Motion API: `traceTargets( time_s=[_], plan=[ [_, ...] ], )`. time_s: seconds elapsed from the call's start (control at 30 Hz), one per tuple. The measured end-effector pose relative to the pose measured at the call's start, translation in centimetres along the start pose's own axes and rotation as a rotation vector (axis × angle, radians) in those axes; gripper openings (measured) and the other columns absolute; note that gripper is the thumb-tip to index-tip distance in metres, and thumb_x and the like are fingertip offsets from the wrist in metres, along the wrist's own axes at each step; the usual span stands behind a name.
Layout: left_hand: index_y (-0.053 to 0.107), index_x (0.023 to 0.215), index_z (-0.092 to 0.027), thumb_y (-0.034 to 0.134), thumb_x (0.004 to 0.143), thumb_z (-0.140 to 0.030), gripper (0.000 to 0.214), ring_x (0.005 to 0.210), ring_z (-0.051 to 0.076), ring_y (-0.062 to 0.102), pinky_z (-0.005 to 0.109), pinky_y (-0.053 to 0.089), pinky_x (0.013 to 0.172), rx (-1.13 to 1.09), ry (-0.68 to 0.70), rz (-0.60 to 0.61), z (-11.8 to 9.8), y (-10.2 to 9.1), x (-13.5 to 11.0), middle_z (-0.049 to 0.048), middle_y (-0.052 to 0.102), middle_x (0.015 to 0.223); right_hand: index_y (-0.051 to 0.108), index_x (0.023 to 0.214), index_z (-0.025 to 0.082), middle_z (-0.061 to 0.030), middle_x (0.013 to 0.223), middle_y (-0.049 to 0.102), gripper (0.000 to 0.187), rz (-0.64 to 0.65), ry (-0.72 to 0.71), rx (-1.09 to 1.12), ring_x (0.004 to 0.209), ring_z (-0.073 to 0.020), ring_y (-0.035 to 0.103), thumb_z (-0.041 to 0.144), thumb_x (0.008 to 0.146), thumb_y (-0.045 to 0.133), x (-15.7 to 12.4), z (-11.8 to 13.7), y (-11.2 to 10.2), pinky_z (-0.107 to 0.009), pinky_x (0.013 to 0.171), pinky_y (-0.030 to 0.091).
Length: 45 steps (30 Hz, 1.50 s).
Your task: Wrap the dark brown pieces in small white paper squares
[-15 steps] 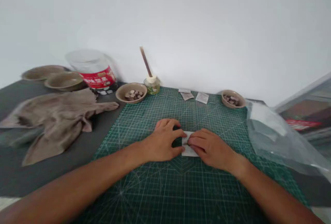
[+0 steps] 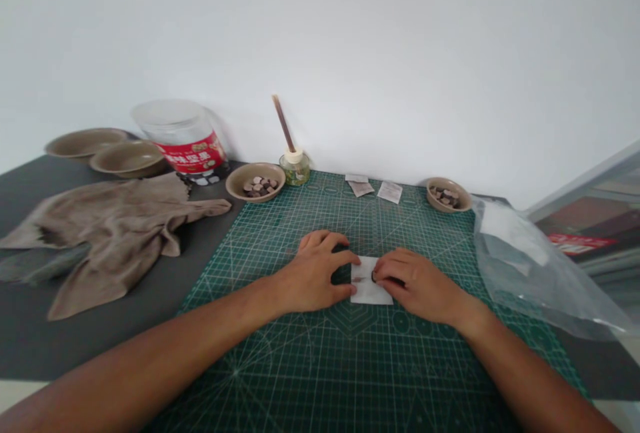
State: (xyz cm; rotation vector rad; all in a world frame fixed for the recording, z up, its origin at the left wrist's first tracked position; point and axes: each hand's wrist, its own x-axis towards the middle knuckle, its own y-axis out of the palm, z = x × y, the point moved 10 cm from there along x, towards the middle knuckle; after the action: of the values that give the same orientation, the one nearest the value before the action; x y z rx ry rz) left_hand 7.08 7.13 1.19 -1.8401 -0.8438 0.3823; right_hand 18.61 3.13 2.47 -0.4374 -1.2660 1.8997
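Note:
A small white paper sachet (image 2: pixel 365 286) lies flat on the green cutting mat (image 2: pixel 320 366). My left hand (image 2: pixel 313 271) pinches its left edge between thumb and forefinger. My right hand (image 2: pixel 417 284) rests on its right side, fingers curled, with a small dark piece at the fingertips. Both hands lie low on the mat, almost touching each other.
Two tan bowls of small brown pieces (image 2: pixel 255 182) (image 2: pixel 449 195) stand at the mat's far edge, with a small jar holding a stick (image 2: pixel 295 167) and loose white sachets (image 2: pixel 391 191). Left: brown cloth (image 2: pixel 110 233), a clear jar with red label (image 2: pixel 184 139), empty bowls (image 2: pixel 127 158). Right: clear plastic bag (image 2: pixel 530 266).
My right hand has slid a little to the right, uncovering more of the white sachet. The left hand has stayed in place.

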Motion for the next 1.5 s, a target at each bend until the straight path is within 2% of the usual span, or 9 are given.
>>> traceTargets(
  time_s=[0.13, 0.27, 0.43, 0.57, 0.73, 0.87, 1.03, 1.33, 1.5],
  plan=[
    [0.069, 0.119, -0.037, 0.079, 0.078, -0.049, 0.044, 0.13, 0.033, 0.042, 0.055, 0.028, 0.11, 0.001, 0.008, 0.0, 0.0, 0.0, 0.0, 0.0022, 0.055, 0.136, 0.067, 0.095, 0.021, -0.0022, 0.102, 0.071, 0.012, -0.006, -0.055, 0.045, 0.096, -0.017, 0.061, 0.015, 0.097, 0.057, 0.1, 0.9, 0.5, -0.033, 0.089, 0.048],
    [0.07, 0.118, -0.038, 0.078, 0.078, -0.049, 0.042, 0.131, 0.034, 0.041, 0.056, 0.028, 0.109, 0.028, 0.011, -0.004, 0.0, -0.1, 0.0, 0.0021, 0.057, 0.136, 0.067, 0.094, 0.02, -0.0055, 0.102, 0.07, 0.012, -0.08, 0.01, -0.036, 0.098, -0.0201, 0.06, 0.015, 0.098, 0.056, 0.6, 0.1, 0.0, -0.036, 0.09, 0.048],
    [0.072, 0.115, -0.039, 0.077, 0.08, -0.051, 0.037, 0.133, 0.033, 0.04, 0.055, 0.029, 0.109, 0.024, 0.021, 0.011, -0.1, -0.1, 0.0, 0.0027, 0.055, 0.138, 0.067, 0.094, 0.021, -0.0029, 0.099, 0.071, 0.011, -0.017, -0.067, 0.04, 0.095, -0.0175, 0.062, 0.015, 0.096, 0.059, 0.5, 0.8, 0.5, -0.033, 0.088, 0.049],
    [0.071, 0.116, -0.038, 0.077, 0.08, -0.05, 0.037, 0.134, 0.034, 0.039, 0.054, 0.03, 0.109, 0.015, 0.015, 0.021, 0.0, 0.0, 0.1, 0.0029, 0.054, 0.139, 0.067, 0.092, 0.019, -0.0064, 0.1, 0.07, 0.013, -0.084, 0.002, -0.059, 0.096, -0.0203, 0.06, 0.015, 0.097, 0.056, 0.7, 0.1, -0.4, -0.037, 0.089, 0.048],
    [0.07, 0.116, -0.038, 0.077, 0.08, -0.049, 0.038, 0.136, 0.033, 0.038, 0.054, 0.03, 0.11, -0.004, 0.003, 0.033, 0.2, 0.2, 0.1, 0.0031, 0.052, 0.14, 0.067, 0.092, 0.021, -0.0023, 0.096, 0.07, 0.01, 0.036, -0.074, 0.056, 0.092, -0.0166, 0.062, 0.016, 0.096, 0.059, 0.6, 0.9, 0.3, -0.033, 0.086, 0.048],
    [0.071, 0.116, -0.037, 0.077, 0.08, -0.047, 0.038, 0.136, 0.034, 0.037, 0.055, 0.029, 0.111, -0.011, -0.002, 0.039, 0.2, 0.3, 0.1, 0.0037, 0.052, 0.14, 0.067, 0.093, 0.019, -0.0054, 0.1, 0.071, 0.013, -0.049, -0.024, -0.042, 0.097, -0.0196, 0.061, 0.017, 0.098, 0.056, 0.8, 0.2, -0.6, -0.037, 0.089, 0.046],
    [0.072, 0.115, -0.038, 0.078, 0.079, -0.048, 0.038, 0.137, 0.035, 0.035, 0.055, 0.027, 0.112, -0.03, 0.039, 0.038, -0.6, 0.4, -0.2, 0.0029, 0.05, 0.143, 0.068, 0.092, 0.021, -0.0018, 0.096, 0.073, 0.011, 0.05, -0.092, 0.017, 0.09, -0.0165, 0.063, 0.018, 0.097, 0.059, 0.3, 0.9, -0.3, -0.033, 0.086, 0.047],
    [0.07, 0.116, -0.036, 0.082, 0.074, -0.046, 0.044, 0.139, 0.036, 0.034, 0.058, 0.026, 0.112, -0.042, -0.004, 0.043, -0.5, 0.5, -0.2, 0.0021, 0.052, 0.144, 0.069, 0.095, 0.021, -0.0043, 0.105, 0.071, 0.014, 0.003, -0.087, -0.048, 0.095, -0.0184, 0.063, 0.019, 0.099, 0.056, 0.1, 0.8, -0.3, -0.037, 0.088, 0.046],
    [0.072, 0.111, -0.035, 0.081, 0.076, -0.047, 0.039, 0.14, 0.038, 0.033, 0.059, 0.024, 0.113, -0.035, 0.009, 0.034, -0.6, 0.4, -0.3, 0.0002, 0.055, 0.14, 0.067, 0.094, 0.02, -0.0054, 0.106, 0.07, 0.015, -0.008, -0.08, -0.048, 0.097, -0.0187, 0.061, 0.017, 0.099, 0.053, -0.1, 0.9, -0.1, -0.036, 0.088, 0.047]
  ],
)
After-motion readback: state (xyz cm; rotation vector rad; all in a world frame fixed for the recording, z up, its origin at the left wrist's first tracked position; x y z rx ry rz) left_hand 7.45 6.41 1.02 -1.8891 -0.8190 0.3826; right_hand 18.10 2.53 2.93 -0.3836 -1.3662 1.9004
